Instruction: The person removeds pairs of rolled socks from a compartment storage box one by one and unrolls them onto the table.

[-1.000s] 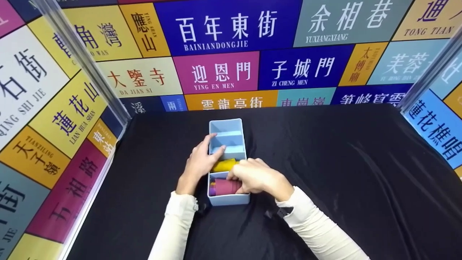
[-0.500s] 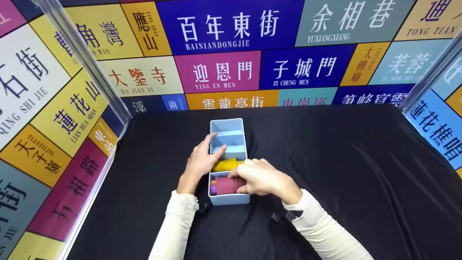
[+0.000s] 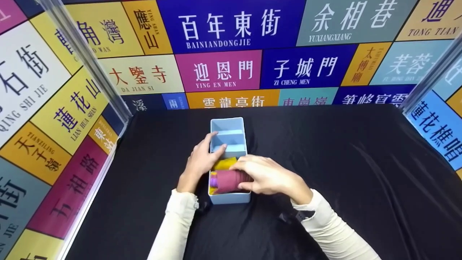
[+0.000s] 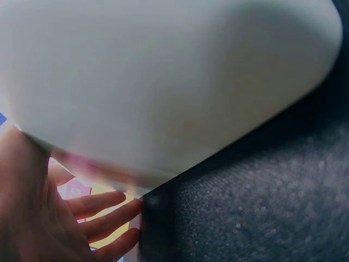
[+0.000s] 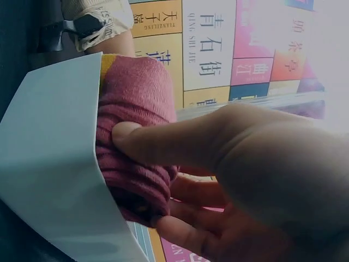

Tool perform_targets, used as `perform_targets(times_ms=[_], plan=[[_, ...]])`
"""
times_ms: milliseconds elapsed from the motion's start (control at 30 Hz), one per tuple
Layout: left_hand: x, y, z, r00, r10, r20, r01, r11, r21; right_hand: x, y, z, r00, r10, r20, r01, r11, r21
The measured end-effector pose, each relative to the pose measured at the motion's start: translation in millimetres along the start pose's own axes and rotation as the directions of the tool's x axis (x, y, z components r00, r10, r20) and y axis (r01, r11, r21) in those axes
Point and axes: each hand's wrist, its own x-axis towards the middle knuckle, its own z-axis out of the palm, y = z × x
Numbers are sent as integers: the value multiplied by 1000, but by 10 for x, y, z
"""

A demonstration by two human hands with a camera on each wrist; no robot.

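A light blue divided box stands lengthwise on the black cloth. My right hand grips a rolled maroon sock, raised and tilted at the nearest compartment. In the right wrist view, my thumb presses the sock's ribbed folds, which show above the box wall. Yellow and purple patches mark the roll's left end. A yellow fabric roll lies in the compartment behind. My left hand rests on the box's left side, thumb and forefinger over the rim; the left wrist view shows its other fingers extended and apart.
The box's two far compartments show bare blue walls. Black cloth covers the table. Colourful panels with Chinese lettering stand behind and at both sides, with clear corner posts.
My right hand has lifted the maroon sock slightly up and to the right, and yellow now shows beneath its left end. My left hand stays at the box's side.
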Motion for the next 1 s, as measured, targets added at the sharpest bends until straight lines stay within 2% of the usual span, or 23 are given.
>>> perform_targets(times_ms=[133,267,433,633,1000], plan=[[6,-11,-10,1000,7,4,-7,1000,-2,-16,48,-22,998,-43,-50,44,999,12],[10,-20,-19,1000,15,1,-15,1000,-12,-30,98,-53,996,-47,-81,55,993,107],[9,-33,-16,1000,9,-1,-9,1000,-18,-48,164,-70,996,-34,-84,55,965,255],[1,-35,-4,1000,-2,-6,1,1000,-15,-87,226,-61,998,-3,-64,27,928,372],[-1,-30,7,1000,14,-6,-14,1000,-21,-205,368,-94,987,63,-147,10,893,449]])
